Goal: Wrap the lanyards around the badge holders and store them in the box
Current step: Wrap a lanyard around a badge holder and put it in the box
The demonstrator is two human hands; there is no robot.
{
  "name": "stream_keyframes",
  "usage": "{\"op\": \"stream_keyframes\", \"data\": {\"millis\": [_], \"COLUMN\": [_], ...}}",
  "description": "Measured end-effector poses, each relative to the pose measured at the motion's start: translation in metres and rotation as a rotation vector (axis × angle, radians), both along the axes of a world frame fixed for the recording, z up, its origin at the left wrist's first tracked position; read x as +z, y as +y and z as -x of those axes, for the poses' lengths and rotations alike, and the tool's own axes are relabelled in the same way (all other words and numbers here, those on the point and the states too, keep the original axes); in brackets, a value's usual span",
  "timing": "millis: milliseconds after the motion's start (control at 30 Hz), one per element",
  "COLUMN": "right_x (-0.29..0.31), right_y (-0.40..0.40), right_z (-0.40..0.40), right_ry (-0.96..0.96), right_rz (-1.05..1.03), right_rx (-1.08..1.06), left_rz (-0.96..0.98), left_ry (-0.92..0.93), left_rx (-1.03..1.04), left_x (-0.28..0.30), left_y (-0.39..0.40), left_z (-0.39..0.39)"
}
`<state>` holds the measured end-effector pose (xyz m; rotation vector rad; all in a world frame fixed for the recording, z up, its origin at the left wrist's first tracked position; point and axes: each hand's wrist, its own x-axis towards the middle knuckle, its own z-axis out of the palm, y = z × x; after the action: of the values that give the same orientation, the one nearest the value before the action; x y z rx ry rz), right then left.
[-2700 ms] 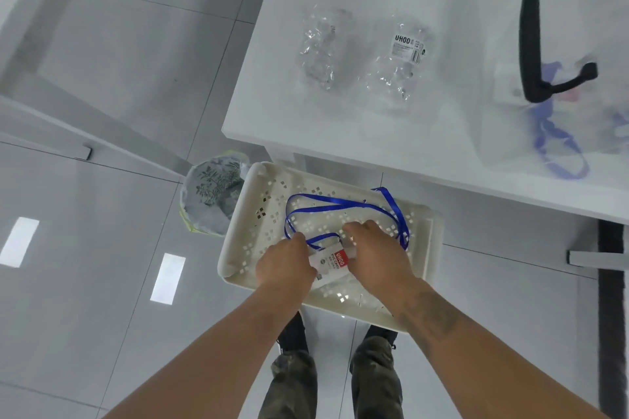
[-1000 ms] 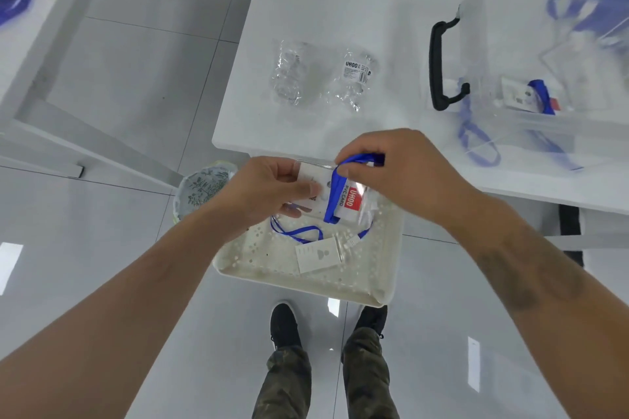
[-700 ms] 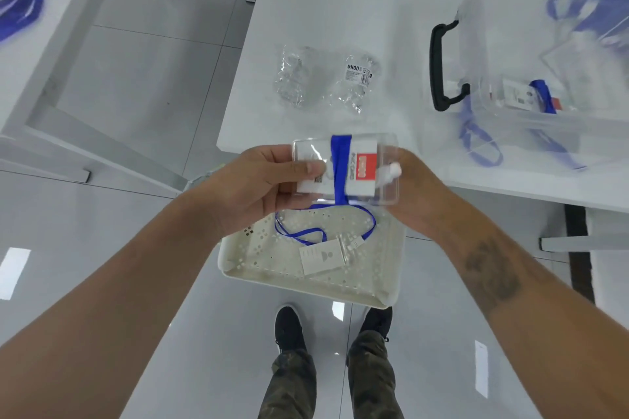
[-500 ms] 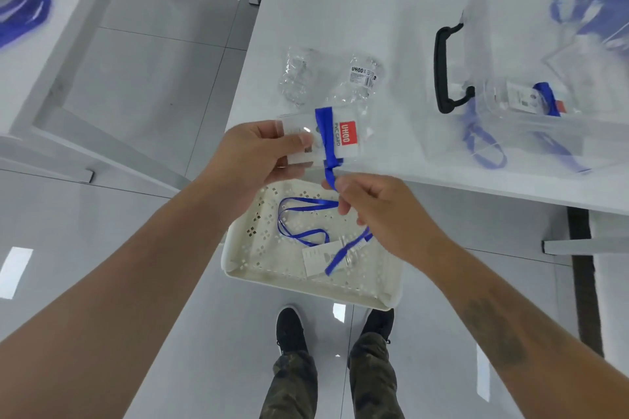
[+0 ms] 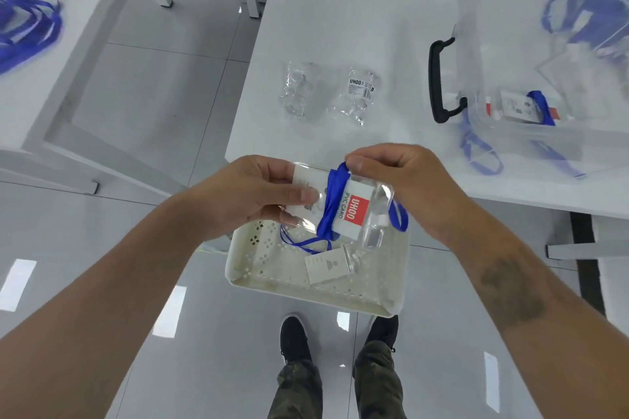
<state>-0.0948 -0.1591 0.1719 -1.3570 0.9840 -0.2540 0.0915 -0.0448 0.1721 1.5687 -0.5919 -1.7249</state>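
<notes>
My left hand grips the badge holder by its left end, long axis running left-right. My right hand pinches the blue lanyard at its top edge, ready to loop across; the clear box waits on the counter, up right.

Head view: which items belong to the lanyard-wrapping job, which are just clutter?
Job:
badge holder in both hands
blue lanyard wrapped across it
clear box
second badge holder in the white basket

Lying about:
two empty plastic bags
loose lanyards on the far table
</notes>
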Motion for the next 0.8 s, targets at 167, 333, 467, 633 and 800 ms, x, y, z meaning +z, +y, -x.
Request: {"op": "stream_keyframes", "data": {"millis": [167, 333, 467, 633, 800], "right_x": [-0.025, -0.023, 0.008, 0.039, 0.044], "right_y": [0.039, 0.074, 0.065, 0.024, 0.011], "right_z": [0.004, 0.009, 0.013, 0.015, 0.017], "right_ry": [0.117, 0.309, 0.442, 0.244, 0.181], "right_rz": [-0.087, 0.353, 0.702, 0.605, 0.627], "right_rx": [0.04, 0.373, 0.538, 0.207, 0.154], "left_rz": [0.02, -0.008, 0.005, -0.005, 0.069], "left_ry": [0.124, -0.232, -0.432, -0.293, -0.14], "left_rx": [0.335, 0.458, 0.323, 0.162, 0.121], "left_x": [-0.008, -0.017, -0.014, 0.001, 0.02], "left_y": [-0.001, -0.001, 0.003, 0.008, 0.011], "left_z": [0.008, 0.014, 0.017, 0.023, 0.026]}}
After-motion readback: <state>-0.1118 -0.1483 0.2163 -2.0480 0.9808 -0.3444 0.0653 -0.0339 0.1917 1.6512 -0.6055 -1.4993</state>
